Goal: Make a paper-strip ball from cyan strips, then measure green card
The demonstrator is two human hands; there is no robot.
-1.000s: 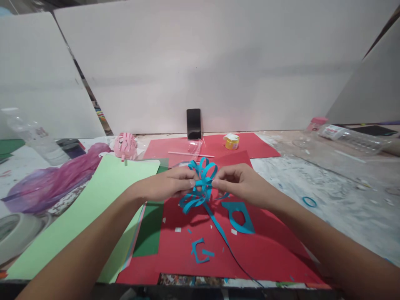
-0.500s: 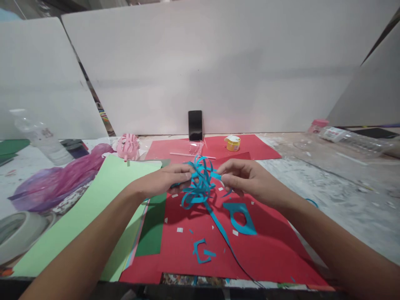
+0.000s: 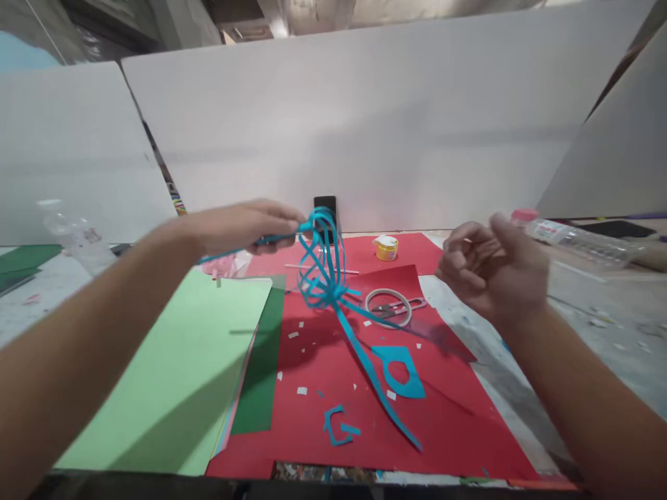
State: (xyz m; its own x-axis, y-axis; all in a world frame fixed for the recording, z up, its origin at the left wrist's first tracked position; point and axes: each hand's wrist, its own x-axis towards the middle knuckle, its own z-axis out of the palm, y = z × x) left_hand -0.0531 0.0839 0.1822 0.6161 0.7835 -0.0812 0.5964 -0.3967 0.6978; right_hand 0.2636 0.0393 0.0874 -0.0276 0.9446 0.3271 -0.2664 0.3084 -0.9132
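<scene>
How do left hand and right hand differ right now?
The left hand is raised and pinches the blue paper strip bundle, lifting it above the red paper sheet; the right hand holds nothing. Left fingers are closed on the strips; right fingers are loosely curled, apart from the bundle. Both hover above the table.

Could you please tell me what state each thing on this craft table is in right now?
Blue looped paper-strip bundle: lifted, tail trailing onto the red paper sheet.
Left hand: shut on the bundle.
Right hand: loosely curled, holding nothing.
Clear plastic bottle: lying on its side.
Small yellow jar: upright.
Scissors: lying flat.
</scene>
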